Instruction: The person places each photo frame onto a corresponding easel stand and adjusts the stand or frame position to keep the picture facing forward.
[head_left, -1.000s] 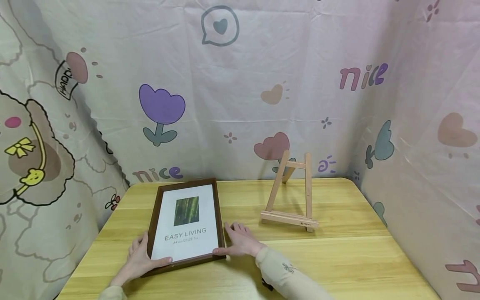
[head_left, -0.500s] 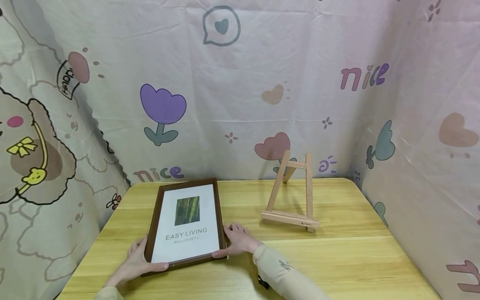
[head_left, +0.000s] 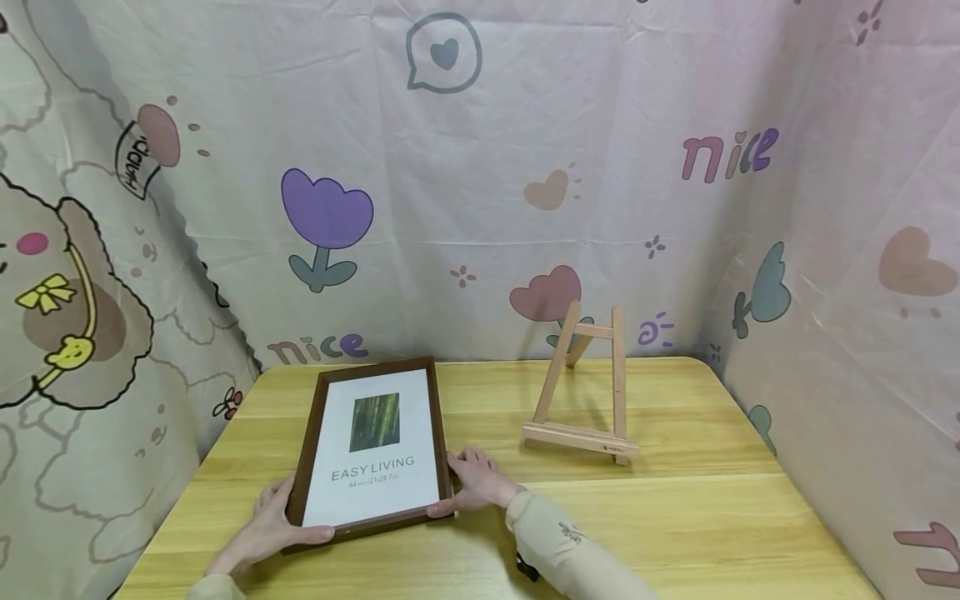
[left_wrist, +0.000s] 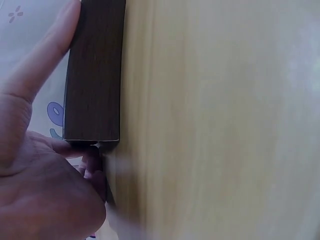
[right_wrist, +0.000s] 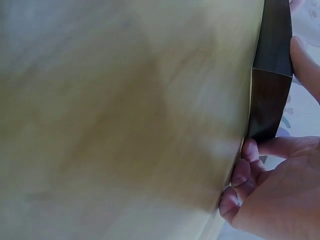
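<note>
A brown picture frame with a white "EASY LIVING" insert and a small green picture lies face up on the left of the table. My left hand grips its near left corner, thumb along the near edge and fingers at the left side. At the near right corner my right hand holds it, thumb on the near edge. Both wrist views show the dark frame edge between thumb and fingers; in the right one, the curled fingertips meet the tabletop. A small wooden easel stands upright, apart from both hands.
The wooden table has its back edge against a patterned cloth backdrop, with more cloth hanging at both sides. A small black object shows beside the right sleeve.
My left hand has shifted very slightly to the left along the frame's near edge. The right hand has barely moved; frame and easel stay where they were.
</note>
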